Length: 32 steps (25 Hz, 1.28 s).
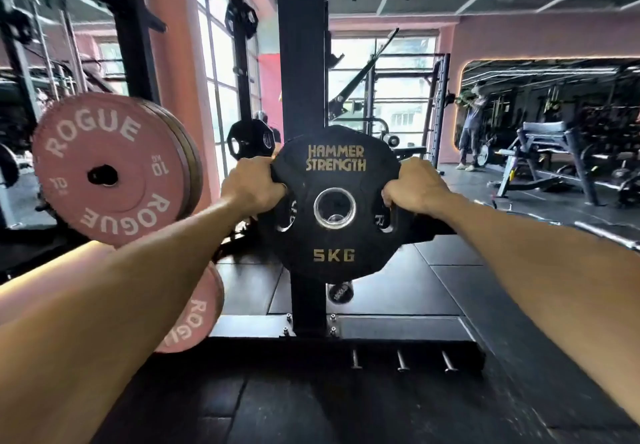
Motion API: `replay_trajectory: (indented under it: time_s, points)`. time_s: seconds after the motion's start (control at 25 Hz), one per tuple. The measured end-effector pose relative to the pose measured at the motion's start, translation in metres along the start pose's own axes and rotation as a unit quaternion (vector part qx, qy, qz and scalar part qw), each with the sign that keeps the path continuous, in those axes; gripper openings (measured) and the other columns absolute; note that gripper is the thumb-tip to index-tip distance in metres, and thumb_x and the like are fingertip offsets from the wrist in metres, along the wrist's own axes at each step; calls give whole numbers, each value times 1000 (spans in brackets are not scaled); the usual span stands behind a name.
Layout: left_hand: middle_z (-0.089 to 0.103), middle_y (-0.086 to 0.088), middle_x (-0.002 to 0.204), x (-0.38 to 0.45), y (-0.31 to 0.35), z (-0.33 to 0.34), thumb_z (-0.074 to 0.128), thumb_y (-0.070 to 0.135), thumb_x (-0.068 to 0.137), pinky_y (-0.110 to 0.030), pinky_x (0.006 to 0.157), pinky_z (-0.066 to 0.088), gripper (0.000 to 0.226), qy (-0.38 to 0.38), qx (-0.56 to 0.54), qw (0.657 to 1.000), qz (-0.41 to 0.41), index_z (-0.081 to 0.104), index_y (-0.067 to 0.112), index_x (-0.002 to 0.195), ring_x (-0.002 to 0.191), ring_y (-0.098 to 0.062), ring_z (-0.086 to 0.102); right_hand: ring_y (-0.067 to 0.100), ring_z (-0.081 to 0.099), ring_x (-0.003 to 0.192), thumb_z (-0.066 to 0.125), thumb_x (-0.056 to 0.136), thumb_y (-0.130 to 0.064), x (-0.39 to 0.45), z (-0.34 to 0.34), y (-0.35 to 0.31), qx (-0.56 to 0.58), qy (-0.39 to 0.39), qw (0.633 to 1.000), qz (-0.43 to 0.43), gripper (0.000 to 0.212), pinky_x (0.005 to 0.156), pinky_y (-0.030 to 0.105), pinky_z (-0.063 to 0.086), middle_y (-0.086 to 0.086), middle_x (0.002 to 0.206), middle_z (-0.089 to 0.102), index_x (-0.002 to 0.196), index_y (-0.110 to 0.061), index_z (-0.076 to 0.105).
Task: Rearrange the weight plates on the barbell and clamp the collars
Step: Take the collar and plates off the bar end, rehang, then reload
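I see both grips, left hand (254,185) and right hand (417,185), closed on the upright black 5KG plate (334,256).

Black plate (334,235) with gold lettering; pink plates (110,169), white lettering.

Both forearms bare, stretched forward and slightly inward, wrists roughly level. Left hand (254,187) closed around the left edge of the black plate (334,260), knuckles up. Right hand (417,187) likewise clenched on the right edge, fingers (389,197) hooked through a grip slot.
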<state>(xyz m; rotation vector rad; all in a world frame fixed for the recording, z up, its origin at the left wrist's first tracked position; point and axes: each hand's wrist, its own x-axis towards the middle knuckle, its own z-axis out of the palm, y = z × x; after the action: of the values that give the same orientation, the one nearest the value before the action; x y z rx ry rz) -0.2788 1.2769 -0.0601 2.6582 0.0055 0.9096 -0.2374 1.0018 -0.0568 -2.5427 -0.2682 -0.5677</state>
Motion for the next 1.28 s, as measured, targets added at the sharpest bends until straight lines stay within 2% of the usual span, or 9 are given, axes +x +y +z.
replay_trajectory:
  time_s: [0.12,0.2,0.28,0.36,0.48,0.76,0.84,0.96,1.28]
  points:
    - [60,-1,66,57,22,-47,63,20,76,-37,72,55,17,-5,-12,1000,0,54,21,61,77,-32,64,25,64,55,76,53,-15,60,-56,-33,7,-6,1000,-11,19,49,27,48,7,63,62,57,-6,60]
    - [66,-5,73,103,38,-90,58,25,71,-38,73,56,10,-11,-15,1000,4,65,19,70,79,-33,66,25,64,52,76,53,-15,103,-99,-60,9,-5,1000,-17,20,48,28,50,8,60,62,56,-7,58]
    - [70,-8,81,153,57,-140,55,27,69,-38,73,57,26,-3,-9,1000,-3,72,15,83,81,-32,66,26,63,54,77,53,-17,144,-147,-92,16,3,1000,-25,21,49,30,53,8,63,62,55,-8,59]
    - [63,-6,69,196,70,-185,60,21,74,-34,64,51,8,13,3,1000,-4,64,15,70,74,-31,62,27,63,55,77,51,-17,177,-192,-123,19,9,999,-33,20,50,32,54,8,65,62,55,-8,60]
    - [51,3,61,269,97,-268,63,19,76,-29,61,39,24,24,7,1000,-16,47,22,59,67,-28,53,29,64,57,77,53,-15,229,-276,-181,35,5,999,-35,18,55,37,58,10,65,64,57,-7,62]
    - [48,6,55,395,124,-428,63,19,74,-22,47,31,26,75,7,997,8,45,22,55,52,-13,47,26,63,59,75,56,-13,322,-416,-306,25,30,998,-58,17,51,29,49,8,69,62,61,-6,60]
    - [46,7,54,410,114,-460,64,21,76,-20,47,29,29,78,21,997,15,44,23,55,51,-8,43,26,63,55,76,54,-13,331,-429,-338,30,40,997,-62,20,49,29,49,8,65,61,60,-5,59]
    - [44,7,55,421,84,-495,64,23,77,-25,49,31,28,75,55,995,26,44,23,58,54,-18,45,26,63,51,78,52,-14,335,-423,-381,29,37,996,-73,21,45,27,46,8,61,62,57,-5,60]
    - [53,-1,59,413,-67,-580,65,19,75,-31,60,42,12,49,77,995,46,61,8,70,65,-26,55,28,60,51,76,50,-15,310,-347,-525,50,26,996,-74,19,44,30,46,8,52,59,45,-7,59]
